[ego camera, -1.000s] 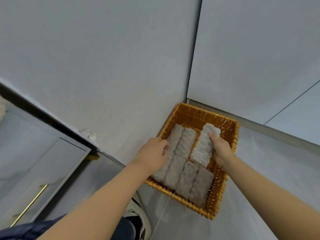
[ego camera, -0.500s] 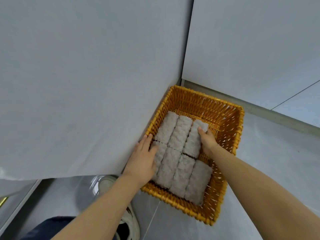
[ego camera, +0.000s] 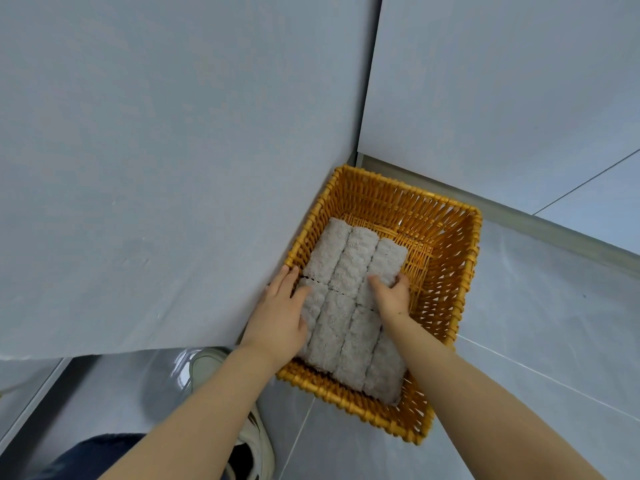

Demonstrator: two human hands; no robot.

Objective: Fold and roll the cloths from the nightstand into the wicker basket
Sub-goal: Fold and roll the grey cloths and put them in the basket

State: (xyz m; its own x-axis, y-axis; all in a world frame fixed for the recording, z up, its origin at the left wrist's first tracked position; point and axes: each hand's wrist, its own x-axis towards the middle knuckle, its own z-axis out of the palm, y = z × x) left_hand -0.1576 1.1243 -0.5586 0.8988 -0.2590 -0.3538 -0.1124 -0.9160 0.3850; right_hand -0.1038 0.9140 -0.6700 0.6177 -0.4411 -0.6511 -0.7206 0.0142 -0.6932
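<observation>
A: Where do the cloths lie?

B: Seven grey, nubbly rolled terry cloths fill the rectangular orange wicker basket (ego camera: 446, 244), which stands on the grey tiled floor (ego camera: 540, 317) in the corner of the pale grey walls (ego camera: 173, 150). Four rolls form the basket's near row (ego camera: 349, 344); three form its far row, set against the basket's left wall.

A: What do the fingers of the right hand (ego camera: 391, 296) show?

B: They curl round the near end of the rightmost far-row roll (ego camera: 384, 265), thumb on its top, fingertips on its right side; bare basket floor lies to the right of that roll.

A: And the left hand (ego camera: 280, 313)?

B: Its fingers are nearly straight and slightly spread. They rest on the basket's left rim, with the thumb touching the leftmost near-row roll (ego camera: 313, 303).

A: Anything beside the basket?

B: A white shoe (ego camera: 256, 441) stands on the floor left of the basket's near corner.
</observation>
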